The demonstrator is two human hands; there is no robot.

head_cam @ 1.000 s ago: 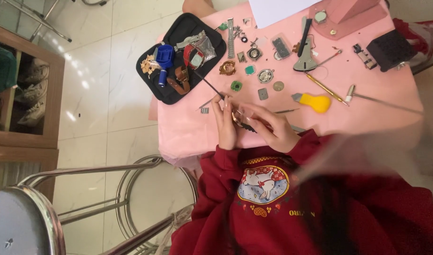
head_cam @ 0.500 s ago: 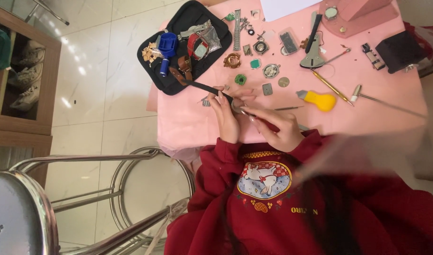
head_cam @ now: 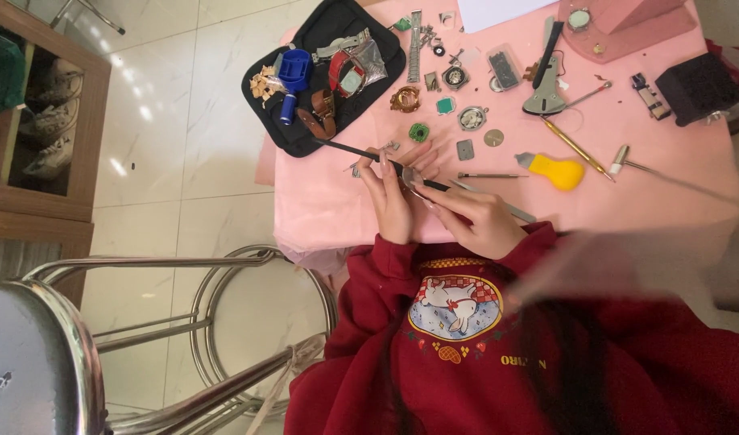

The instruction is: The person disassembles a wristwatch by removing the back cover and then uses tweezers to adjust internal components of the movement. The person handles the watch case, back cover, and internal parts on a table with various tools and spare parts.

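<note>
Your left hand (head_cam: 389, 201) has shifted, pinching the small round metal watch case (head_cam: 412, 176); your right hand (head_cam: 474, 219) grips the thin black tool (head_cam: 361, 151), which could slip and scratch it.

pink table (head_cam: 659, 193) is packed: black tool pouch (head_cam: 305, 137), yellow-handled tool (head_cam: 556, 171), watch cases (head_cam: 471, 118), screwdrivers (head_cam: 575, 147) all over

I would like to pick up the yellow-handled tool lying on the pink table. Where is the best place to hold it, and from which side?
Probably best to take the yellow-handled tool by its bulbous yellow handle, coming from above. It lies flat on the pink table, with the thin metal shaft pointing toward the hands; the fat handle gives fingers more to close on, and the cloth beside it looks bare.
</note>
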